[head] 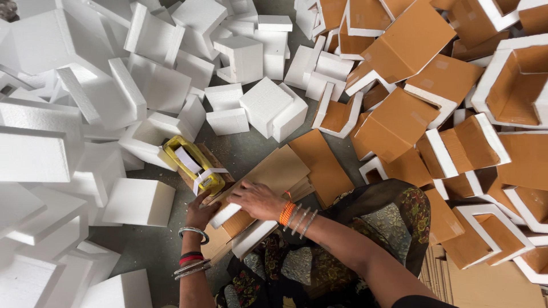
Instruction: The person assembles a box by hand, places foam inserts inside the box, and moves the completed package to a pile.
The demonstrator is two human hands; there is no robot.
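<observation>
My right hand [258, 199] presses flat on a brown cardboard sheet [279, 169] laid over a white foam corner piece [227, 215] in my lap. My left hand [200, 211] grips the left end of that same foam piece from below. Just beyond my left hand lies a yellow tape dispenser [193, 165] with white tape, resting on a wooden block. More loose cardboard sheets [325, 165] are stacked under and behind the piece I hold.
A heap of bare white foam corner pieces [85, 102] covers the floor at left and top. Foam corners faced with brown cardboard [434, 80] pile up at right. Flat corrugated cardboard [485, 285] lies at the bottom right.
</observation>
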